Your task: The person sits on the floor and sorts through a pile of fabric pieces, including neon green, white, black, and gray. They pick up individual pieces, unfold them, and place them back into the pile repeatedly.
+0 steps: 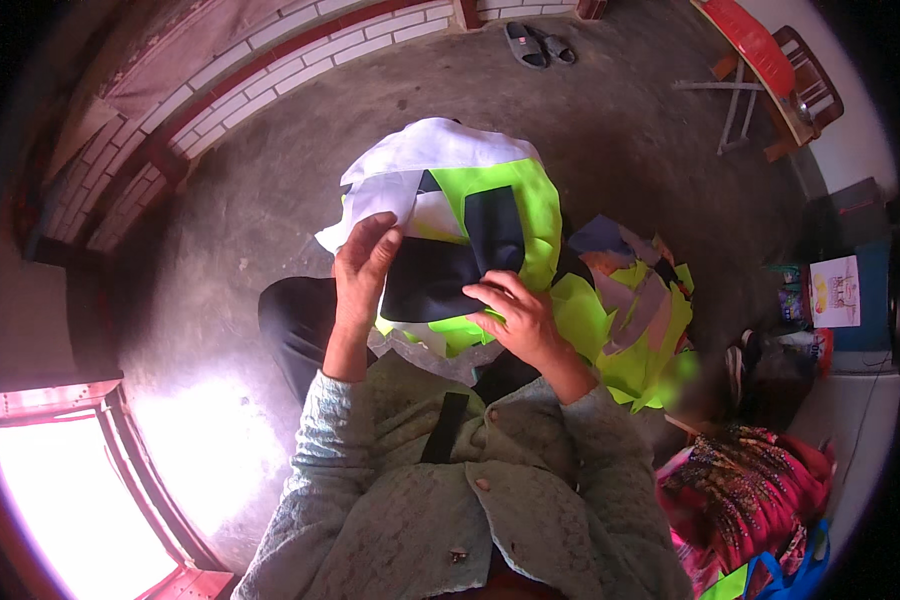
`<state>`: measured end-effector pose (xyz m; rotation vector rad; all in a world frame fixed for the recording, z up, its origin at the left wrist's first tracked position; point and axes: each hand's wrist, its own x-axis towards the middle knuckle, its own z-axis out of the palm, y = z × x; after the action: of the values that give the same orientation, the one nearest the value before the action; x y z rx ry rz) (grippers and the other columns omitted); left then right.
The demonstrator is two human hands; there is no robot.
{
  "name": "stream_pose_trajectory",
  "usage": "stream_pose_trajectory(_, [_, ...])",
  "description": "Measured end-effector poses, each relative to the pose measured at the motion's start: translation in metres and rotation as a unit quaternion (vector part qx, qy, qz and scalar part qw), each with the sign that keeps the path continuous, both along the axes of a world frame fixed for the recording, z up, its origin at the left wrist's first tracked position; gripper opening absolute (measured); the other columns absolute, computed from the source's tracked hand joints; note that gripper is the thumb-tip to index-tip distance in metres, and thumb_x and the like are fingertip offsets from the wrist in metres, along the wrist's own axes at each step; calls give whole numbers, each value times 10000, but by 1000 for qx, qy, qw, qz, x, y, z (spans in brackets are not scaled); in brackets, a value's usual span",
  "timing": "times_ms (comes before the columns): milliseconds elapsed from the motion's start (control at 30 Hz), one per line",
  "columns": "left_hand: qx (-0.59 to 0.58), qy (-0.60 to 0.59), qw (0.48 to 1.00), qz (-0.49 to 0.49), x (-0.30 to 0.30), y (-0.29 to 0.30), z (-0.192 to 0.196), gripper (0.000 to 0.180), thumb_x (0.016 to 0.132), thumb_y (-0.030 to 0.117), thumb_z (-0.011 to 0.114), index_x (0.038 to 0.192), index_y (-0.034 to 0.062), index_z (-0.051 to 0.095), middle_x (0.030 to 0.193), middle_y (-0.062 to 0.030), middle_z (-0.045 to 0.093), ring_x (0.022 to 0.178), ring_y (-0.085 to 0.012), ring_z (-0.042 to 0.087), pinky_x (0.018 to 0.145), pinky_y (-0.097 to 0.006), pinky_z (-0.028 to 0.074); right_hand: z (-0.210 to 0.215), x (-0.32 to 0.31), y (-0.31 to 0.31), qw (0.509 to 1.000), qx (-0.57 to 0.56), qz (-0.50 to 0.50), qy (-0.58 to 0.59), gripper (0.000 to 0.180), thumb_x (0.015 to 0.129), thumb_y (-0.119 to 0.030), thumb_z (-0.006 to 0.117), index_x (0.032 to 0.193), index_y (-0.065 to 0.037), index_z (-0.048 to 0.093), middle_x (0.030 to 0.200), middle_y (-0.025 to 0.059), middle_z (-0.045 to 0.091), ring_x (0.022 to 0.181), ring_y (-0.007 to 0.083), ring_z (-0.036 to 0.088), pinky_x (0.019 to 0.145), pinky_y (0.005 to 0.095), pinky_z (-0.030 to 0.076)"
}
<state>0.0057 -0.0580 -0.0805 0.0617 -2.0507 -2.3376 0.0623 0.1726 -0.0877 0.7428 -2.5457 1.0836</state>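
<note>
A bundle of cut cloth pieces in white, neon yellow-green and navy lies over my lap. My left hand pinches the edge of a white cloth piece between thumb and fingers. With bent fingers, my right hand grips the navy cloth at its right side. A narrower navy strip lies just above that hand, on the neon yellow-green cloth. White fabric covers the far side of the bundle. The right fingertips are partly hidden against the cloth.
A heap of neon, grey and patterned scraps lies to my right. Farther right are a red patterned cloth and a box with a white label. Slippers rest on the floor ahead; a red-topped folding table stands far right.
</note>
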Motion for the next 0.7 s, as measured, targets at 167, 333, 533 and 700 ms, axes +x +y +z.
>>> stream_pose_trajectory(167, [-372,158,913,59,18,2,-9,434,735,148,786,1123,63,611,1129,-97,617,1075,-286,560,930,-369,440,13,6,16,984,-172,-37,-8,369,719,-68,781,1068,-57,661,1130,112,608,979,232,624,819,309,514])
stream_pose_trajectory(333, [-544,150,823,68,27,10,-15,532,647,165,813,1121,78,587,1234,-104,551,1135,-329,493,964,-435,393,9,-1,45,917,-356,-122,-134,257,856,-15,666,1105,22,615,935,69,664,902,142,634,836,261,486])
stream_pose_trajectory(533, [-545,161,819,82,29,12,-23,487,652,168,808,1075,70,588,1304,-122,516,1176,-342,471,977,-451,372,-2,-18,57,893,-383,-153,-181,285,903,-81,631,1176,-4,599,761,-29,568,687,55,516,644,190,408])
stream_pose_trajectory(700, [-526,159,832,80,27,10,-30,316,661,144,794,904,78,603,1300,-120,530,1176,-344,476,979,-450,367,-2,-34,50,893,-339,-179,-234,543,827,-149,741,1306,-25,519,738,-59,508,692,39,479,631,187,392])
